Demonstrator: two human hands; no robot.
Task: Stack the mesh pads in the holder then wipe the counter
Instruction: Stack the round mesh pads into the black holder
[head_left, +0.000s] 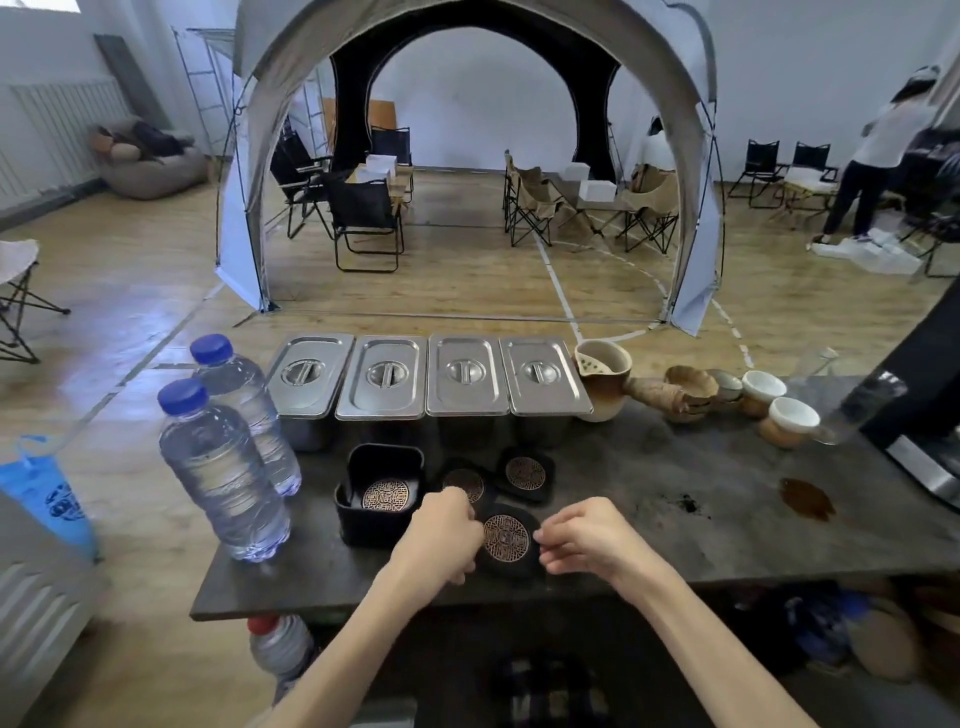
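A black square holder (385, 462) stands on the dark counter (675, 530) with one black pad with a gold mesh disc (387, 493) lying inside it. Three more such pads lie to its right: one at the back right (525, 473), one in the middle (464, 483), and the nearest one (506, 538). My left hand (444, 535) grips the near pad's left edge, partly covering the middle pad. My right hand (582, 535) pinches the same pad's right edge.
Two water bottles (223, 467) stand left of the holder. Four lidded steel pans (431, 376) line the back. A ceramic pitcher (602, 374) and cups (789, 418) sit back right. A brown spill (805, 499) and dark crumbs (685, 504) mark the counter right. A black machine (924, 395) stands far right.
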